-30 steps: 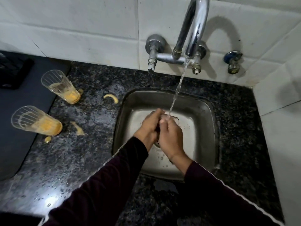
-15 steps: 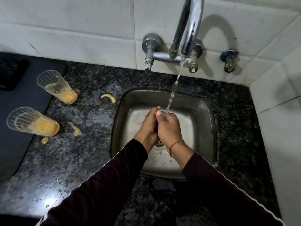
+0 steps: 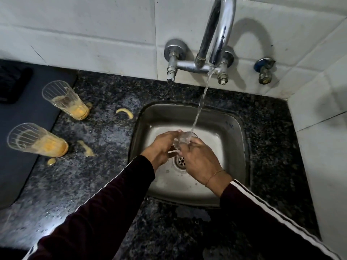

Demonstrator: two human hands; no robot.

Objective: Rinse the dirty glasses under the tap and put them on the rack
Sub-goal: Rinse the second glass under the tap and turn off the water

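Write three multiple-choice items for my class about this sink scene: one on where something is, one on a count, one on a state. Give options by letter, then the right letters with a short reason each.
1. Where is the glass being rinsed?
A. On the counter
B. Over the sink, under the water stream
C. On the dark mat

2. How many dirty glasses stand on the counter?
A. Two
B. Four
C. None

3. What is the state of the tap?
A. Off and dry
B. Running
C. Detached from the wall

Answers:
1 B, since the left hand and right hand hold it above the drain where the stream lands.
2 A, since the far glass and near glass, both with orange residue, stand left of the sink.
3 B, since water pours from the spout.
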